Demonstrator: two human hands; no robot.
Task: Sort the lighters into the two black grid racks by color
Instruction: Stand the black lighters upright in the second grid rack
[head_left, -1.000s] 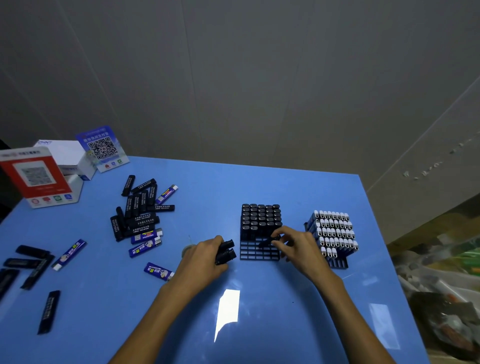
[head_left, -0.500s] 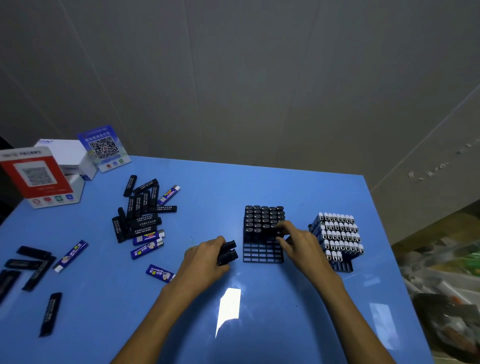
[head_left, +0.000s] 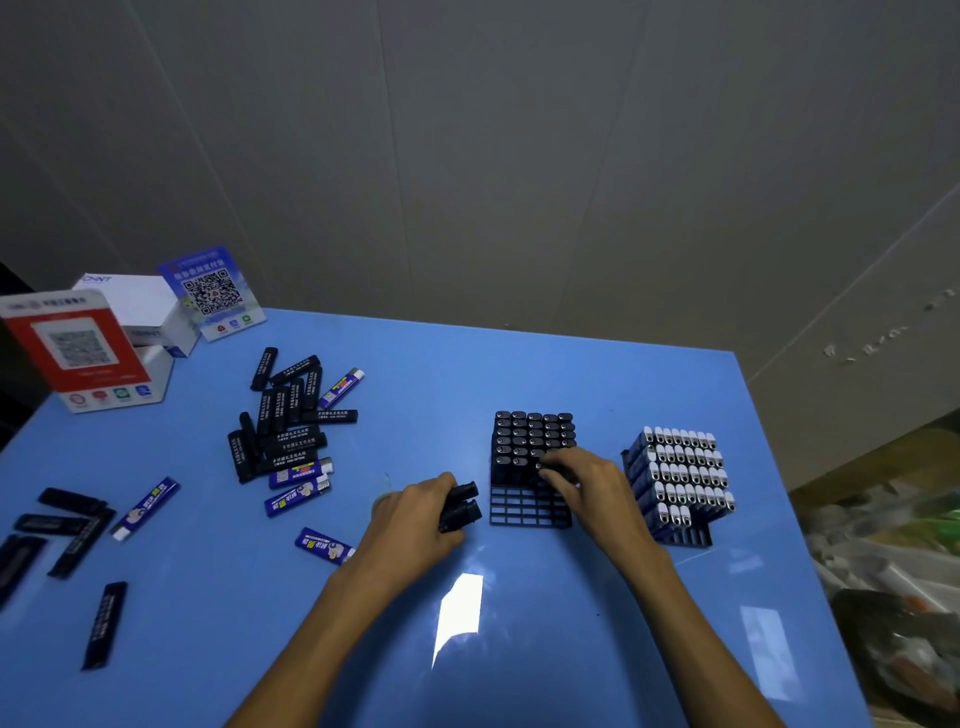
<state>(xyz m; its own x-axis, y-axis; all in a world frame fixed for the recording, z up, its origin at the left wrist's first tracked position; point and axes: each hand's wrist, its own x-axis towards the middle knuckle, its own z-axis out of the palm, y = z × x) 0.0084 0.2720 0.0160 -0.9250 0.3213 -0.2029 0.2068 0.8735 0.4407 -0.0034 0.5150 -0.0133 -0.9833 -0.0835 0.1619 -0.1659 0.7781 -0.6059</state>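
Two racks: black rack (head_left: 527, 512) sits mid-table with black lighters (head_left: 532, 436) filling its far rows and the near rows bare; blue rack (head_left: 688, 538), just to its right, is nearly full of white-capped blue lighters (head_left: 680, 467).
Left hand: my left hand (head_left: 415, 514) curls round a small bunch of black lighters (head_left: 460, 506), their ends pointing at the black rack, just beside its near left corner.
Right hand: my right hand (head_left: 592, 483) reaches over the black rack's right side, fingertips (head_left: 545, 465) bent down onto the row at the filled edge; whether they pinch a lighter, I cannot tell.
Pile: a heap of loose lighters (head_left: 288, 426), mostly black with a few blue, lies well left of the racks.
Strays: one blue lighter (head_left: 324, 545) lies by my left wrist; more black ones (head_left: 67, 525) and a blue one (head_left: 145, 506) are scattered at the left edge.
Table: blue table (head_left: 519, 649), glossy, catches a glare patch between my forearms.
Far corner: two QR signs (head_left: 78, 348) and a white box (head_left: 140, 306) stand together.
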